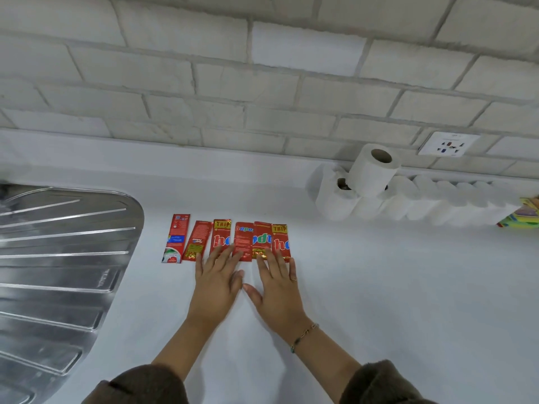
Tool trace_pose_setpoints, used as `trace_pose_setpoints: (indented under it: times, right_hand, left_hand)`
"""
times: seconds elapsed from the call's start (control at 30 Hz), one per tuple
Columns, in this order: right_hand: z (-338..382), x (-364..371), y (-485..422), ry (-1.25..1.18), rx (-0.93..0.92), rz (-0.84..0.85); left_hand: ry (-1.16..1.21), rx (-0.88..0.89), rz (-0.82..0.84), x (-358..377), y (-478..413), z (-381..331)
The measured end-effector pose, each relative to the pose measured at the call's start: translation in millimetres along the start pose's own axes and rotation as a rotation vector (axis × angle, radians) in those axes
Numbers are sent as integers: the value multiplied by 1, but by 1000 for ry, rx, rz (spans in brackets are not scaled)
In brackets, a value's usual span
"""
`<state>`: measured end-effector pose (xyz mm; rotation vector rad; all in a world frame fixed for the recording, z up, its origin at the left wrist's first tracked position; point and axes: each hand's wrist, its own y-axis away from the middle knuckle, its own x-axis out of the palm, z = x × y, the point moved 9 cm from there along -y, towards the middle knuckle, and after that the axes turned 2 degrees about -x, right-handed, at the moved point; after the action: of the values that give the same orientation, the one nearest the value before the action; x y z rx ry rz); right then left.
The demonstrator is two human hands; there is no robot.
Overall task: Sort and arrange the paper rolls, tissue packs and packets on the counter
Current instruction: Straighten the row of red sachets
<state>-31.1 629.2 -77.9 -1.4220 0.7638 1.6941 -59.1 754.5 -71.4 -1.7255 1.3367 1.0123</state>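
Note:
Several red packets (243, 239) lie side by side in a row on the white counter (379, 287). My left hand (217, 279) lies flat with straight fingers, its tips touching the near ends of the middle packets. My right hand (277, 287) lies flat beside it, fingertips on the near ends of the right-hand packets. White paper rolls (408, 204) stand in a line along the wall at the right, with one roll (373, 169) stacked on top at the left end. The edge of a green and yellow pack (522, 214) shows at the far right.
A steel sink drainboard (58, 272) takes up the left side of the counter. A brick wall runs behind, with a wall socket (449, 144) above the rolls. Bare counter stretches to the right of my hands.

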Motion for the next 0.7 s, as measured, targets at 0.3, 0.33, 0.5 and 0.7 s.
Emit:
trace_pose_setpoints:
  times: [0.3,0.33,0.5,0.7]
  right_hand:
    - [-6,3,-5,-58,19,28]
    - [-9,1,-7,-70,20,34]
    - [-36,-10,-32,-24,82,-9]
    - [-67,-15,-73,24,151,76]
  left_hand:
    - [-9,-19,29,8,0,3]
    - [-14,-21,29,9,0,3]
    - [-19,-17,28,9,0,3]
    - [-45,-17,34,11,-1,3]
